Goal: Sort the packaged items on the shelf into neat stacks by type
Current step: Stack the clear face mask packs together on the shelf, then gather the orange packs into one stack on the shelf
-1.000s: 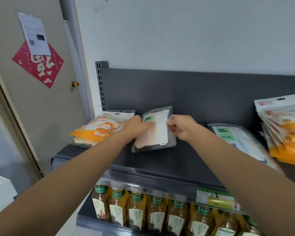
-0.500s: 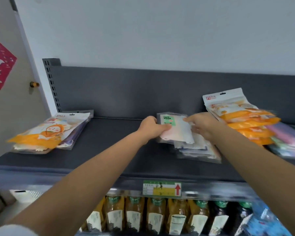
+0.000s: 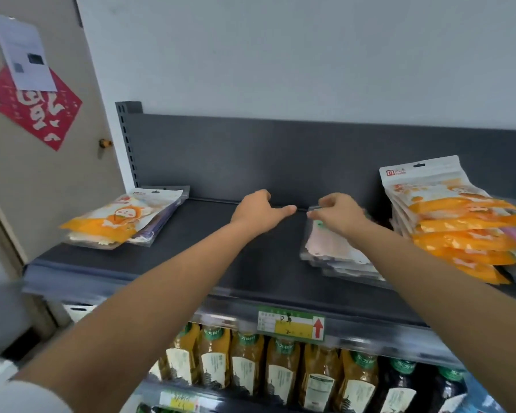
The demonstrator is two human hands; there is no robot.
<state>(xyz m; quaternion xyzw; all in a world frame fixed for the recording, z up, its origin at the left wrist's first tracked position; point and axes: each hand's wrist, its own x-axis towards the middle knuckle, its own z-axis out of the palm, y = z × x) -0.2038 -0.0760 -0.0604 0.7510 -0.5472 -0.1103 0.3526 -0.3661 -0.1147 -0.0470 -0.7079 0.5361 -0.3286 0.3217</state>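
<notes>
Grey shelf (image 3: 251,263) carrying three piles: mask stack (image 3: 337,251) at 3 o'clock, orange packs (image 3: 459,222) beyond it, mixed pile (image 3: 119,222) at 9 still needing sorting; right hand (image 3: 338,217) pinching top mask pack, left hand (image 3: 258,213) hovering spread, empty

Matt dark-grey painted metal on the shelf (image 3: 251,272) and its perforated upright. Left of the shelf's middle, glossy printed plastic pouches (image 3: 122,222), orange and white, over clear film. Right of the middle, clear shiny plastic sleeves of the face mask packs (image 3: 334,254), soft pale fabric visible inside. At the shelf's right end, glossy orange pouches (image 3: 453,216) catching the light. On the shelf's front edge, a paper price label (image 3: 291,323) behind clear plastic strip. Below the shelf, smooth glossy plastic drink bottles (image 3: 248,365) with paper-like labels. Bare skin on both hands.
</notes>
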